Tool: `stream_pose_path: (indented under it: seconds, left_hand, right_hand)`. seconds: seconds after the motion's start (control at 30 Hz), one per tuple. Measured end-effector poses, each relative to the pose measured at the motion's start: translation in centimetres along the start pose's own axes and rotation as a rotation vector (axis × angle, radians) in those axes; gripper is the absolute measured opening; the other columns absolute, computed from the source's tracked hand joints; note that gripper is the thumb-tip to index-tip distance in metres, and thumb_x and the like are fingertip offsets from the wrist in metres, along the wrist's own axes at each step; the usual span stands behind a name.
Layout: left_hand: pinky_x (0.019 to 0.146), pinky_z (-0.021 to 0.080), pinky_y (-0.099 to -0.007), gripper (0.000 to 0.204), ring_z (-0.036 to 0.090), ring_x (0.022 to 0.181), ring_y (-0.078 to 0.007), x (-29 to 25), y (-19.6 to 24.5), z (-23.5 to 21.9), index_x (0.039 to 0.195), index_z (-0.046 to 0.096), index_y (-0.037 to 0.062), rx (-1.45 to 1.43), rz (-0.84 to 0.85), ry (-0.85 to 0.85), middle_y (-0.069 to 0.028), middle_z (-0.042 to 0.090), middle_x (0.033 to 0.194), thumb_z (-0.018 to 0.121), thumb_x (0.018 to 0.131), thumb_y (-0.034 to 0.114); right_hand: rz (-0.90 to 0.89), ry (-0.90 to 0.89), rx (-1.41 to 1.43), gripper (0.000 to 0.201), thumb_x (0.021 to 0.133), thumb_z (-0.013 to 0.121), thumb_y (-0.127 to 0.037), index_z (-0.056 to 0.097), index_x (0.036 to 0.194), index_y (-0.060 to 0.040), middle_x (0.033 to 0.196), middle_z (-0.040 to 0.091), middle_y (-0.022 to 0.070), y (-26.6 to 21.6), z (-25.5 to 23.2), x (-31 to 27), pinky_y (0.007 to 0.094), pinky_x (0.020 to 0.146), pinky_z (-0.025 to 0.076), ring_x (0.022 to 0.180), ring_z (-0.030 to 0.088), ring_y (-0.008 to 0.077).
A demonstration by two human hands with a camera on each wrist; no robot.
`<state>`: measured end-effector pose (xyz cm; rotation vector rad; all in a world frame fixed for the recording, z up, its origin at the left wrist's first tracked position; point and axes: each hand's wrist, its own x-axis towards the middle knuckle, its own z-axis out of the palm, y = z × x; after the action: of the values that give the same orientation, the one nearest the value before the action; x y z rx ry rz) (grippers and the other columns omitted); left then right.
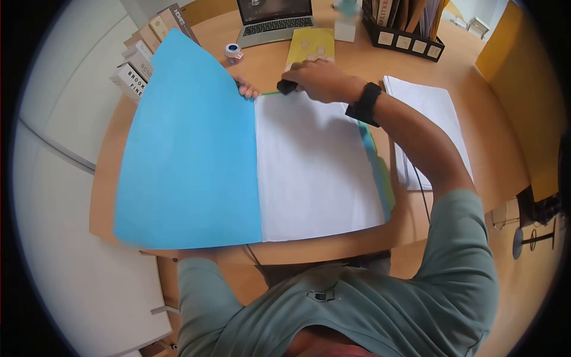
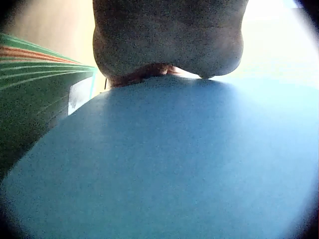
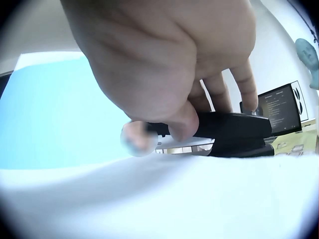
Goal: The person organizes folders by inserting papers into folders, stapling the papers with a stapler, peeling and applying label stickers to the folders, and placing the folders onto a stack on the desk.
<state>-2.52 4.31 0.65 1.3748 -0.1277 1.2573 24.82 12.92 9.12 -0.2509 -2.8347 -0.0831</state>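
Note:
A large blue folder (image 1: 190, 154) lies spread over the table, its cover raised on the left. Inside it, on the right, are white sheets (image 1: 315, 166). My left hand (image 1: 247, 89) grips the folder's top edge near the fold, its arm hidden behind the blue cover. In the left wrist view the same hand (image 2: 169, 37) sits against the blue surface. My right hand (image 1: 324, 80) holds a black stapler (image 1: 286, 87) at the top edge of the sheets. The right wrist view shows fingers and thumb around the stapler (image 3: 239, 127), low over the white paper.
Stacked white papers (image 1: 425, 113) lie to the right, under my forearm. A yellow booklet (image 1: 312, 44), a laptop (image 1: 276, 27) and a tape roll (image 1: 233, 52) are at the back. Books (image 1: 140, 62) stand back left; a black file holder (image 1: 410, 44) stands back right.

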Motion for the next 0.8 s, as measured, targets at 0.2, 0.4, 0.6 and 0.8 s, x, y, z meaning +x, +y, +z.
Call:
stream_pose_path:
  seconds: [0.2, 0.4, 0.6, 0.8]
  left_hand:
    - [0.092, 0.039, -0.0351, 0.039, 0.055, 0.094, -0.0174, 0.5, 0.9, -0.5, 0.119, 0.059, 0.0017, 0.056, -0.086, -0.032, -0.0046, 0.061, 0.094, 0.044, 0.099, 0.031]
    - [0.085, 0.041, -0.0298, 0.033, 0.055, 0.089, -0.0137, 1.2, 1.7, 2.8, 0.114, 0.061, 0.0026, 0.452, -0.105, 0.387, -0.0026, 0.061, 0.091, 0.048, 0.099, 0.029]
    - [0.065, 0.042, -0.0204, 0.025, 0.052, 0.078, -0.0063, 3.1, -0.9, 8.2, 0.100, 0.065, 0.0032, 1.277, -0.393, 0.909, 0.0013, 0.058, 0.085, 0.060, 0.094, 0.027]
    - [0.062, 0.049, -0.0292, 0.044, 0.060, 0.066, -0.0134, 2.1, -0.5, 8.9, 0.117, 0.057, -0.0033, 1.759, -0.761, 0.929, -0.0095, 0.062, 0.088, 0.068, 0.086, 0.027]
  right_hand:
    - [0.289, 0.124, -0.147, 0.031, 0.086, 0.063, -0.011, 0.061, 0.116, -0.0083, 0.105, 0.065, 0.0146, 4.8, -1.3, -1.7, 0.0432, 0.084, 0.048, 0.102, 0.062, 0.0335]
    - [0.604, 0.095, -0.139, 0.019, 0.083, 0.054, -0.012, 0.067, 0.093, -0.0037, 0.096, 0.068, 0.0214, 12.2, -1.6, -2.8, 0.0491, 0.073, 0.053, 0.090, 0.066, 0.0419]
    - [0.684, 0.144, -0.095, 0.021, 0.083, 0.056, -0.016, 0.068, 0.091, -0.0011, 0.096, 0.068, 0.0240, 13.8, 0.3, -3.2, 0.0501, 0.075, 0.053, 0.091, 0.066, 0.0425]
    - [0.573, 0.160, -0.144, 0.021, 0.081, 0.054, -0.015, 0.070, 0.088, -0.0027, 0.095, 0.068, 0.0232, 13.0, 0.3, -1.9, 0.0483, 0.077, 0.054, 0.090, 0.066, 0.0418]
